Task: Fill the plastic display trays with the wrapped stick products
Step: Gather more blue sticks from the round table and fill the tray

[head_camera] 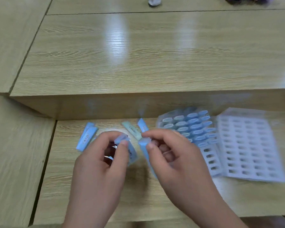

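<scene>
- On the lower desk surface (76,191), near its front edge: the left hand (104,155), thumb and fingers pinched on one end of a blue wrapped stick (121,138).
- The right hand (174,155), clamped on a second blue stick (145,150), is held just beside the first.
- Behind the hands, loose sticks are laid flat: a blue pair (85,137) at left, a green stick (132,130) and a lone blue stick (142,125) at centre.
- To the right, a slotted tray (211,162) is seen partly filled with blue sticks; an empty tray (247,145) is placed just beside it.

Wood desk (138,63); white object (154,1), purple packets (253,0) beyond.
</scene>
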`<control>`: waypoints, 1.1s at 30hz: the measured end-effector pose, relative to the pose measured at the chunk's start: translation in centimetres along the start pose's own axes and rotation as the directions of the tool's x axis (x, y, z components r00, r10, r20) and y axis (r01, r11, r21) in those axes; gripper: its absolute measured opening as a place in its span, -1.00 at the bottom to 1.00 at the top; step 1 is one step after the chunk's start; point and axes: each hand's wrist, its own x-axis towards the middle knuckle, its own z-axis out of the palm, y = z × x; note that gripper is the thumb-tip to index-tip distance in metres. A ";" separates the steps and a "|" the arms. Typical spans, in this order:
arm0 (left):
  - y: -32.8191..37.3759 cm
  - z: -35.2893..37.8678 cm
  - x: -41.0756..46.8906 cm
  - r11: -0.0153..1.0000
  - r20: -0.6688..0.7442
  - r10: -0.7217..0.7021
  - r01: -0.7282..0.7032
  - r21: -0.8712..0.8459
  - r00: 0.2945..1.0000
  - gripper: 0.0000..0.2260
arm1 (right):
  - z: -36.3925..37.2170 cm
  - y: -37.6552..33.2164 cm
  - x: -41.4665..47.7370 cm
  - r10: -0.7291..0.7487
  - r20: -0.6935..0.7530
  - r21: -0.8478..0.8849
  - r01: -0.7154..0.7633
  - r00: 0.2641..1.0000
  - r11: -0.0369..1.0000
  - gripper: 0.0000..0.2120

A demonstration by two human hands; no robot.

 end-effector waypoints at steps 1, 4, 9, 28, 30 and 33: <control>0.7 0.6 -0.5 0.999 0.025 0.039 -0.038 -0.026 0.999 -0.90 | -1.8 0.4 -0.8 -0.001 -0.020 0.041 0.002 1.000 0.999 -0.81; 2.5 3.0 -1.8 0.987 0.082 0.139 -0.131 -0.087 0.987 -0.84 | -7.3 2.3 -2.7 0.001 -0.150 0.022 0.003 0.989 1.000 -0.81; 4.4 7.4 -2.9 0.972 0.165 0.235 -0.231 -0.041 0.958 -0.84 | -13.4 6.7 -3.3 0.100 -0.276 0.092 -0.077 0.956 0.993 -0.80; 3.9 13.9 -3.8 0.793 0.150 0.323 -0.354 0.495 0.934 -0.86 | -14.5 12.9 -0.7 -0.212 -0.053 -0.206 0.197 0.976 0.959 -0.83; 4.1 14.1 -3.9 0.744 0.148 0.351 -0.372 0.555 0.925 -0.90 | -14.4 13.1 -0.7 -0.265 -0.023 -0.227 0.253 0.964 0.940 -0.84; 3.7 14.2 -4.1 0.668 0.157 0.390 -0.396 0.630 0.907 -0.92 | -14.0 13.3 -1.1 -0.321 0.047 -0.348 0.317 0.946 0.882 -0.80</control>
